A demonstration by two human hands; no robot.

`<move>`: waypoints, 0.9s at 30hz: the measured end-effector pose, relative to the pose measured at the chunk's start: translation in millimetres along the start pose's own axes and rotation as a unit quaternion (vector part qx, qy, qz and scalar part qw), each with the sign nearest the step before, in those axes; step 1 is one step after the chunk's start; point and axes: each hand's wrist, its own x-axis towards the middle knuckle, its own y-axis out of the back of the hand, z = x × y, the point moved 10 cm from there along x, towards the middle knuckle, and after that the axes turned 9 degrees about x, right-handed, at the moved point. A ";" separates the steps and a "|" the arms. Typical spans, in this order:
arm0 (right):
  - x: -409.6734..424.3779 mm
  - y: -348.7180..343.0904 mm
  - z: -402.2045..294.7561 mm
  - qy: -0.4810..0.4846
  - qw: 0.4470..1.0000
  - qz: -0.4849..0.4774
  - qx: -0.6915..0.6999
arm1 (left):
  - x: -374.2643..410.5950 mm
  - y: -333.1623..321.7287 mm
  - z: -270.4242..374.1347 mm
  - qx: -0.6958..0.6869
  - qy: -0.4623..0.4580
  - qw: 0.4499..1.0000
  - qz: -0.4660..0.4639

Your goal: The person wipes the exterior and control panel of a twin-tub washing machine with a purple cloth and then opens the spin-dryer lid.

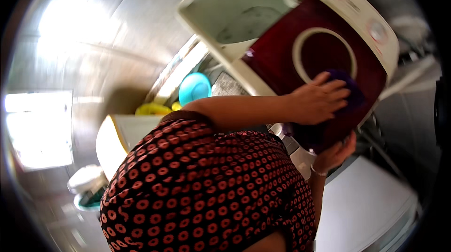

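Note:
A twin-tub washing machine with a cream body [243, 72] stands before me. Its dark red lid [278, 44] covers one side and carries a cream ring [299, 56]. My left hand [319, 100] lies on a purple cloth [354, 92], pressing it flat against the lid beside the ring. Part of the cloth is under the palm, and more dark purple fabric hangs by the lid's near edge. At the machine's near right corner is my right hand [334, 153], a bangle on its wrist. Its fingers are at the edge, and their grip is partly hidden.
The other tub [236, 12] of the machine is uncovered. A control panel with a knob [377, 31] runs along the back. A blue basin [195, 89] and a yellow item [153, 109] lie to the left. A pale flat-topped surface [366, 195] is at the lower right.

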 end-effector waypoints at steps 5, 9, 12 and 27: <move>5.0 -10.6 -51.3 0.146 0.978 -0.083 -0.120 | 4.4 -6.3 -6.7 -0.163 0.099 0.980 0.060; 20.9 -62.6 -93.3 0.207 0.942 -0.230 -0.133 | -20.7 20.5 -41.2 -0.432 0.136 0.870 0.198; 24.7 -109.7 -47.7 0.159 0.880 -0.360 -0.267 | -73.8 45.4 -73.9 -0.335 0.156 0.889 0.270; -17.1 -161.8 -104.7 0.235 0.824 -0.365 -0.364 | -259.1 58.5 -244.1 0.002 0.382 0.901 0.204</move>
